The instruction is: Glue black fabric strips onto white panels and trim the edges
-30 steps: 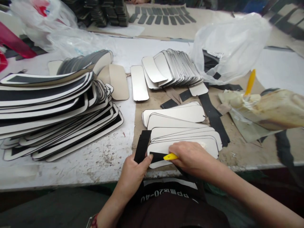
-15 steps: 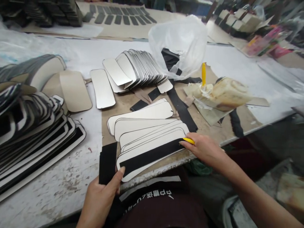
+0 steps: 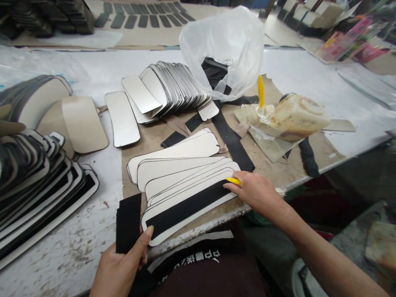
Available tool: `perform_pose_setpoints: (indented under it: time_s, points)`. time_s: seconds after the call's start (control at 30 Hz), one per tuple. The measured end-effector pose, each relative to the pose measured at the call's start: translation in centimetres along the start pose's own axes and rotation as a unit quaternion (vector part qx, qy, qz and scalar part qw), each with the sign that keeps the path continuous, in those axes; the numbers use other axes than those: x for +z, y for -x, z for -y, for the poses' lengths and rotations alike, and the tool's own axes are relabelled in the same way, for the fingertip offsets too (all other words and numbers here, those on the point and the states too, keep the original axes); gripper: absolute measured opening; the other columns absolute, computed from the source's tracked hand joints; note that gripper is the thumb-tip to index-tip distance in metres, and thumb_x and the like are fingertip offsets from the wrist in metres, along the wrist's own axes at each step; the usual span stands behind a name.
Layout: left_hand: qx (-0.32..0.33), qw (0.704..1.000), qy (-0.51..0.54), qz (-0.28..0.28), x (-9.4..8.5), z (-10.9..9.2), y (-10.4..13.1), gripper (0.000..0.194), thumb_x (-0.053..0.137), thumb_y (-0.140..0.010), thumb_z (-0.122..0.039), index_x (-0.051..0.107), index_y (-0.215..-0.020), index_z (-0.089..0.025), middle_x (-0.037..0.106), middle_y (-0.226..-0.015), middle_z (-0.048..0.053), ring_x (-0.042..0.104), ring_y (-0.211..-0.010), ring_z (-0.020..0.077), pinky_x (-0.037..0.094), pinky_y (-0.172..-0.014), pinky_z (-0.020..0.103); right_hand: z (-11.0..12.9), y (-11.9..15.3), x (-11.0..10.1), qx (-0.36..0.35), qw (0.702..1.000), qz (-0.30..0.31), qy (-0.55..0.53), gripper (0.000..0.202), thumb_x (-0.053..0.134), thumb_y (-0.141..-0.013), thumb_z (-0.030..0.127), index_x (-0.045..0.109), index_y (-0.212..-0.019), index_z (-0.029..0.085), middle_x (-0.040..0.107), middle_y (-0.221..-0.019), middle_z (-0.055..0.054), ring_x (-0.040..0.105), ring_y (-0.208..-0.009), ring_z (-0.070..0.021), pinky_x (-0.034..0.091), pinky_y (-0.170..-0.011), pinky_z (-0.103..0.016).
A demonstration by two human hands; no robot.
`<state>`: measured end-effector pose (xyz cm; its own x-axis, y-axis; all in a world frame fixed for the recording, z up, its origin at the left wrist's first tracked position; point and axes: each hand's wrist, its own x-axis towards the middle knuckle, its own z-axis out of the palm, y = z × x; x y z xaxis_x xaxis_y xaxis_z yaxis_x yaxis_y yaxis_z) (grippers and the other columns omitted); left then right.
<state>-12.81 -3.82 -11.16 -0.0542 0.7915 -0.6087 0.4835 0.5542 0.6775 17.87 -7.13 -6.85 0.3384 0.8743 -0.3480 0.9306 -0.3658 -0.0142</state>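
A: What is the head view showing at the near edge of the table (image 3: 77,247)?

B: The left hand (image 3: 119,268) is gripping a bundle of black strips (image 3: 128,222), fingers closed round its lower end, while the thumb is reaching over to press the near left corner of the front panel (image 3: 185,208).

A: And that panel?

B: It is lying at the table's front edge, on top of a fanned pile of white panels (image 3: 176,163). A black strip (image 3: 185,206) is running along its length, from beside the thumb to the other hand.

A: What is the right hand (image 3: 255,192) doing?

B: It is closed around a yellow tool (image 3: 233,181), only the tip poking out past the fingers. That tip is touching the right end of the black strip.

A: What is sitting around them?

B: To the left, a big stack of panels with black strips (image 3: 46,194) is spreading across the table. Further back, a fanned row of shiny plates (image 3: 173,84) is leaning together, with one single plate (image 3: 122,119) lying flat beside it. Behind those, a clear plastic bag (image 3: 225,45) is holding dark pieces. To the right, a glue-smeared container (image 3: 293,117) is resting on brown paper, a yellow handle (image 3: 260,90) standing up just beside it. Loose black strips are lying between the bag and the white pile.
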Motion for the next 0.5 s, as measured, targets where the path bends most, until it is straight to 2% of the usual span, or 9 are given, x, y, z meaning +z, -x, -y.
perform_pose_setpoints:
  time_s: [0.13,0.27,0.5]
  points:
    - [-0.021,1.000,-0.012,0.002,-0.1,-0.2,0.0,0.047,0.070,-0.058,-0.058,0.049,-0.045,-0.018,0.048,-0.046,-0.001,0.045,-0.049,0.0146,0.034,-0.046,0.024,-0.1,-0.1,-0.2,-0.002,1.000,0.011,-0.007,0.025,0.050,-0.085,0.045,0.060,-0.083,0.022,0.068,-0.086,-0.005,0.064,-0.078,-0.0222,0.030,-0.056,-0.028]
    - [-0.013,0.999,-0.030,0.000,-0.2,0.0,-0.4,0.045,0.069,-0.058,-0.060,0.054,-0.051,-0.018,0.052,-0.048,0.000,0.047,-0.049,0.0154,0.036,-0.047,0.025,0.0,-0.1,-0.3,-0.006,1.000,0.009,-0.005,0.024,0.051,-0.085,0.044,0.059,-0.081,0.022,0.068,-0.084,-0.005,0.064,-0.077,-0.0222,0.030,-0.055,-0.027]
    - [-0.011,0.998,-0.060,0.006,0.0,0.4,-1.0,0.049,0.065,-0.058,-0.065,0.053,-0.050,-0.019,0.049,-0.042,0.000,0.046,-0.046,0.0166,0.037,-0.047,0.027,-1.2,0.2,0.1,0.012,0.999,-0.045,0.016,0.028,0.054,-0.083,0.048,0.057,-0.078,0.020,0.067,-0.079,-0.005,0.063,-0.071,-0.0222,0.028,-0.051,-0.027]
